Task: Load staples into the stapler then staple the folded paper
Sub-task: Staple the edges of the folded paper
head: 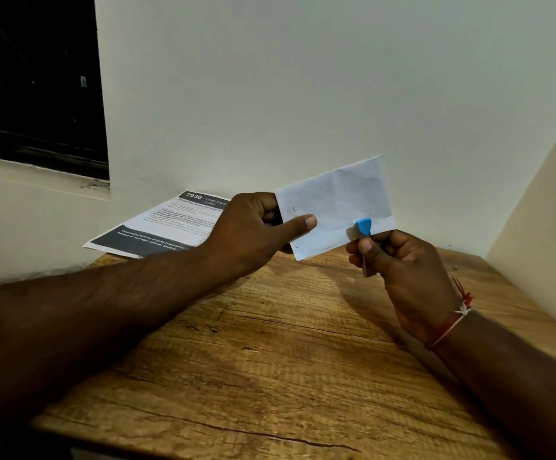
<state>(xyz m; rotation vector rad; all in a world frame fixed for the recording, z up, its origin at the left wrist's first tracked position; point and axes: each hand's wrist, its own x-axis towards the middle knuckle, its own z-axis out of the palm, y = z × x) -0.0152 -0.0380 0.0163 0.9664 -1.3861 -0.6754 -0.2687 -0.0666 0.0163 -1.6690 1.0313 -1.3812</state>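
The folded white paper [336,200] is held up above the wooden table, tilted, with a small staple mark near its left edge. My left hand [253,227] pinches its left end, thumb stretched across the front. My right hand [399,267] grips a small stapler [364,227] with a blue tip and a metal body. The blue tip overlaps the paper's lower right edge. Most of the stapler is hidden inside my fingers.
A printed sheet [167,227] with dark header bands lies at the back left of the wooden table [270,360], against the white wall. A dark window sits at the upper left. A beige wall closes the right side.
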